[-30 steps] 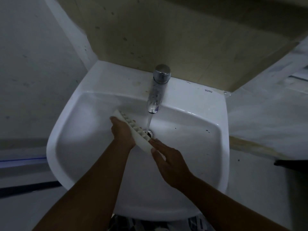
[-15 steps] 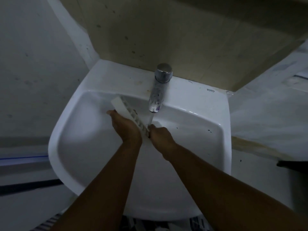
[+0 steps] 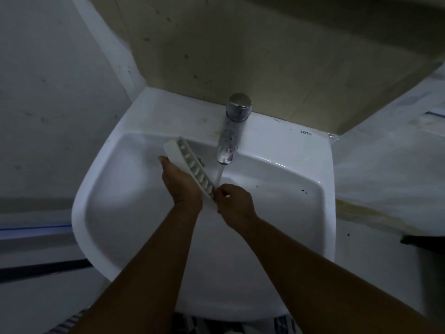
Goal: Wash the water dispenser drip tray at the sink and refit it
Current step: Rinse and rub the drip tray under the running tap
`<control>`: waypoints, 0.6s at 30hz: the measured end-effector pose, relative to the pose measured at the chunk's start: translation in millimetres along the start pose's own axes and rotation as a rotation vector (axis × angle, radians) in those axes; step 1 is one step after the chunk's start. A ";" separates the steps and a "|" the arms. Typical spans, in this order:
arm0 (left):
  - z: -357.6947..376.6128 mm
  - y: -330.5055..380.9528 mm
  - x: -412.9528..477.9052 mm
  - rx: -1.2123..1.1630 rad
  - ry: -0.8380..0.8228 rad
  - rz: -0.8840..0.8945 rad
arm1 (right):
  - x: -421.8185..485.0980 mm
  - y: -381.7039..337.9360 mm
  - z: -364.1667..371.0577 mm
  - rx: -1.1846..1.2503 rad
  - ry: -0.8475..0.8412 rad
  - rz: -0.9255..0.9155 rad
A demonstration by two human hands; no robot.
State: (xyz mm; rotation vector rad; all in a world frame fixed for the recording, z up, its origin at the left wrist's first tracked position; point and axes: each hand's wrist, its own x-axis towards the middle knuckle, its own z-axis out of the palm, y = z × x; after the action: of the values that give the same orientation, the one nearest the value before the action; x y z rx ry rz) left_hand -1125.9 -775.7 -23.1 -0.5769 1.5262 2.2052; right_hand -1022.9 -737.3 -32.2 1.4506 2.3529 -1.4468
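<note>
The white slotted drip tray [image 3: 179, 154] is held on edge over the white sink [image 3: 296, 162], its slots facing the tap. My left hand [image 3: 181, 184] grips it from the left side, fingers wrapped round its back. My right hand [image 3: 234, 203] pinches the tray's near end, fingers curled. The chrome tap [image 3: 232, 131] runs, and its stream falls just right of the tray, beside my right hand.
The sink stands against a beige wall panel [image 3: 240, 49]. A pale counter [image 3: 385, 169] lies to the right, with a dark object [image 3: 423, 242] at its near right edge. A grey wall is on the left.
My right hand moved from an open reach at the tray's near end to a curled grip on it. Both hands and the tray rose a little toward the tap.
</note>
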 end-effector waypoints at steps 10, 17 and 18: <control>-3.9 3.2 3.8 -0.153 0.059 0.018 | 9.1 -7.7 -4.6 0.003 -0.004 0.081; 1.5 6.1 6.8 -0.188 0.145 -0.007 | -4.5 4.2 9.3 -0.027 0.172 -0.039; 0.0 4.7 5.3 -0.186 0.167 -0.018 | -6.0 -0.8 6.9 -0.019 0.160 -0.024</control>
State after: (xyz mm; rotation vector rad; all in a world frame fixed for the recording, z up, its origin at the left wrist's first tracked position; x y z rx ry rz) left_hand -1132.9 -776.8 -22.3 -0.8479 1.3949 2.3514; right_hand -1022.9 -746.4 -32.8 1.5952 2.4765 -1.3567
